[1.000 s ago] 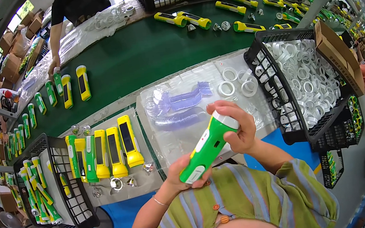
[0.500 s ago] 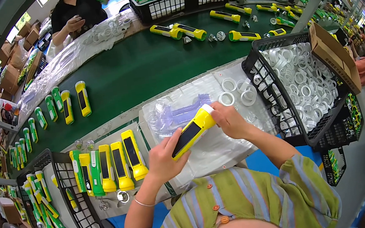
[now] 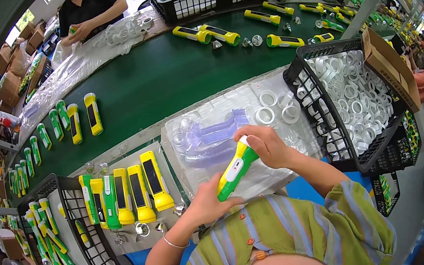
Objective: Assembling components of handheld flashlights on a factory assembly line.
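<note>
A flashlight is held at a slant in front of my chest, its green side and a white switch strip facing up. My left hand is closed around its lower end. At the upper end, the fingers of my right hand grip the white ring on its head. Beneath and beyond my hands lies a clear purplish plastic tray on plastic sheeting. Several loose white rings rest right of it. To the left stands a row of yellow and green flashlights, with shiny reflectors nearby.
A black basket of white rings stands at right, a cardboard flap along its side. Another basket of flashlights is at left. Beyond runs a green conveyor belt carrying flashlights. Across it, a person's hands hold something small.
The flashlight in my hands has turned from its yellow panel side to its green switch side and come slightly nearer. Across the belt, the other person's hands have come together.
</note>
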`<state>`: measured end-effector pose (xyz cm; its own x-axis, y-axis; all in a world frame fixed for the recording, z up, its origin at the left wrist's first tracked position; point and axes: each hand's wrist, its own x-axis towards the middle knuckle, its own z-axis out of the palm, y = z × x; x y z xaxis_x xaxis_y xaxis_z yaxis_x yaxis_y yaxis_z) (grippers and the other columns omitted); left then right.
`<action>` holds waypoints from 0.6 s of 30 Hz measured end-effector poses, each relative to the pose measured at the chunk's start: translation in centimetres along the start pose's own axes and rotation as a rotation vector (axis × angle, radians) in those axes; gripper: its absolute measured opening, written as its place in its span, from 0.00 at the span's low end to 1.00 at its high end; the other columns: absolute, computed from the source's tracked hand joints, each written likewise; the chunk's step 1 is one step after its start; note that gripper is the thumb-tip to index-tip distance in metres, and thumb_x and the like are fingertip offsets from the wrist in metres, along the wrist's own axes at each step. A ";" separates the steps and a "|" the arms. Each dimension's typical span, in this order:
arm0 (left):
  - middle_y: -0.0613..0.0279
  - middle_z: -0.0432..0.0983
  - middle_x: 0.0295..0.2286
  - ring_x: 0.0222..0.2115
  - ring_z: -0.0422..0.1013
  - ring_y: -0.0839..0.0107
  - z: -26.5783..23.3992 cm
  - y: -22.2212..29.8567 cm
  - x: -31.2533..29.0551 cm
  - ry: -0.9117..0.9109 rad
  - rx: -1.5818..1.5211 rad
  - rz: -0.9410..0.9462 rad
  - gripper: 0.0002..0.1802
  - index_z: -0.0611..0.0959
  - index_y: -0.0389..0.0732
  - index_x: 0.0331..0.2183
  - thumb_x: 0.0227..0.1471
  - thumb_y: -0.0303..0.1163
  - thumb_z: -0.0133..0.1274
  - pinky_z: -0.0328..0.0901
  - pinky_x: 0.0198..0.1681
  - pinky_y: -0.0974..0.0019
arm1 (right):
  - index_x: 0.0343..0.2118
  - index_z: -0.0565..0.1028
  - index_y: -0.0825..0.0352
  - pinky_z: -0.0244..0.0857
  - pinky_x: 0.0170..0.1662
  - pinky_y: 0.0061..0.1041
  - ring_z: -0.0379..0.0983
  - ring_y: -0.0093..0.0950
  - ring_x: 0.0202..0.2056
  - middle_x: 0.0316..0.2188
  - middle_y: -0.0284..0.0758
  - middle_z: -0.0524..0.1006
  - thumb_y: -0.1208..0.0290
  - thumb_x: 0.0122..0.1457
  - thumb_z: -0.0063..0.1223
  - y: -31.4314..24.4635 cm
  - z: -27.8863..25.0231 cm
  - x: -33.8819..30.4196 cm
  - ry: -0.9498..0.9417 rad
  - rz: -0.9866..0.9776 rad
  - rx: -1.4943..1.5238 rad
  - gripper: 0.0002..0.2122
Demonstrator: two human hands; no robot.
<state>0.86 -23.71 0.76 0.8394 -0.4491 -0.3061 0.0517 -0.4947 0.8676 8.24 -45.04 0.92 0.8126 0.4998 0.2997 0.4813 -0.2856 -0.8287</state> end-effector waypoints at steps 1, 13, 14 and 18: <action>0.58 0.73 0.27 0.26 0.69 0.70 0.1 -0.6 0.0 -0.046 -0.023 0.038 0.31 0.70 0.36 0.45 0.37 0.33 0.62 0.64 0.32 0.66 | 0.36 0.70 0.70 0.63 0.32 0.25 0.71 0.33 0.27 0.27 0.40 0.73 0.59 0.61 0.32 0.0 0.1 -0.1 -0.014 -0.006 0.005 0.19; 0.48 0.73 0.27 0.26 0.72 0.57 -1.8 -1.8 1.3 0.249 0.517 0.281 0.21 0.70 0.31 0.39 0.42 0.30 0.55 0.66 0.28 0.62 | 0.32 0.68 0.67 0.64 0.28 0.35 0.70 0.43 0.27 0.26 0.42 0.72 0.65 0.60 0.33 0.7 -0.8 2.3 -0.305 -0.040 -0.553 0.12; 0.52 0.73 0.25 0.23 0.72 0.62 -3.0 -0.5 0.9 -0.007 0.008 0.150 0.20 0.70 0.32 0.38 0.42 0.29 0.55 0.65 0.26 0.65 | 0.33 0.69 0.67 0.64 0.30 0.33 0.70 0.41 0.28 0.26 0.42 0.73 0.64 0.61 0.32 -0.9 -1.3 2.8 -0.199 -0.007 -0.163 0.13; 0.64 0.69 0.21 0.18 0.67 0.77 -2.5 0.7 0.2 -0.325 -0.690 0.008 0.18 0.71 0.34 0.36 0.41 0.28 0.57 0.63 0.22 0.71 | 0.36 0.71 0.69 0.63 0.34 0.28 0.70 0.36 0.27 0.26 0.41 0.73 0.61 0.61 0.30 -1.8 -1.6 3.0 -0.060 -0.234 0.073 0.18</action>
<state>2.43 -22.35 2.30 0.6453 -0.6997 -0.3064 0.4626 0.0388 0.8857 10.35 -44.31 4.07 0.6597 0.5939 0.4605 0.6271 -0.0974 -0.7728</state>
